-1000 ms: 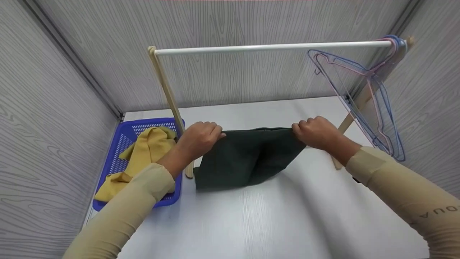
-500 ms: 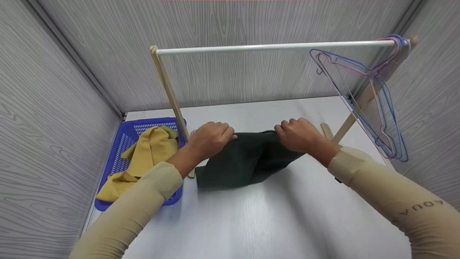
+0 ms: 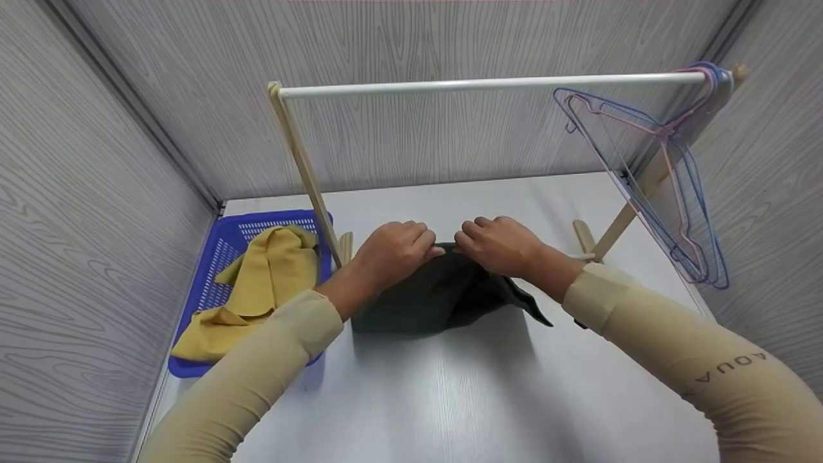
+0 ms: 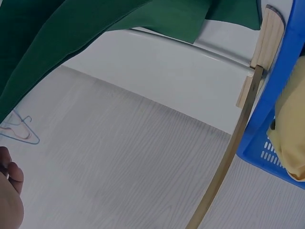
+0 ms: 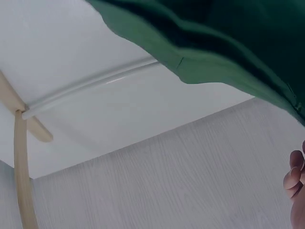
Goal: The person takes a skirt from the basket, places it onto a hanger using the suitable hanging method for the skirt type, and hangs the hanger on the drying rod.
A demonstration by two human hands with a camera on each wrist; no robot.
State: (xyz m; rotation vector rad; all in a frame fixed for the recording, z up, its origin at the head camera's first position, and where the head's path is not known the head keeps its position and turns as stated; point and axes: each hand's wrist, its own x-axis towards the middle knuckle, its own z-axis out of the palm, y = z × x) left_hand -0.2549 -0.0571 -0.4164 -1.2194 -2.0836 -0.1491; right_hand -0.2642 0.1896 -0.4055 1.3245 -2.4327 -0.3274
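Observation:
Both hands hold the top edge of a dark green cloth [image 3: 418,299] over the white table, close together with a narrow stretch of edge between them. My left hand [image 3: 397,254] pinches it on the left, and my right hand [image 3: 498,247] grips it on the right. Below the hands the cloth hangs in folds, with a loose corner sticking out under the right wrist. In the left wrist view the green cloth [image 4: 71,33] crosses the top left; in the right wrist view the cloth [image 5: 228,52] fills the upper right.
A blue basket [image 3: 202,283] with yellow cloth [image 3: 273,263] stands at the left, beside the rack's wooden leg [image 3: 305,167]. The rack's white rail [image 3: 488,83] spans behind the hands. Several blue and pink hangers [image 3: 672,167] hang at its right end.
Both hands have moved toward each other along the cloth's top edge, the right one farther. The cloth has bunched between them, and its right corner now hangs free.

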